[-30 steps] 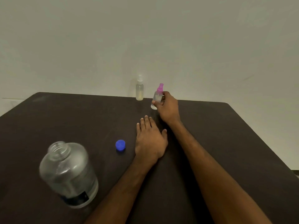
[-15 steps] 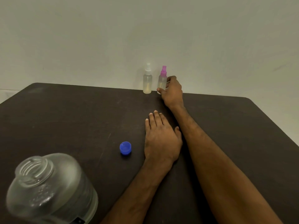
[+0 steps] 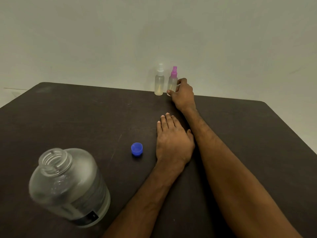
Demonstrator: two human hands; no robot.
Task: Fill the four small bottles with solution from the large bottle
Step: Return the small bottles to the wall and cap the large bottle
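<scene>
A small spray bottle with a pink cap (image 3: 172,81) stands upright at the far edge of the dark table (image 3: 85,117), and my right hand (image 3: 182,95) grips its lower body with thumb and fingers. Just left of it stands a small spray bottle with a white cap (image 3: 159,82), close beside but apart. Both hold pale liquid. My left hand (image 3: 173,141) rests flat on the table with fingers straight, holding nothing. The large clear bottle (image 3: 68,186) stands uncapped at the near left. Its blue cap (image 3: 136,148) lies open side up left of my left hand.
A plain pale wall rises right behind the table's far edge. The table's right corner is rounded, and the right edge runs diagonally toward me. Only two small bottles are in view.
My right hand carried the pink-capped bottle away from me and set it upright beside the white-capped bottle. My left hand stayed flat on the table.
</scene>
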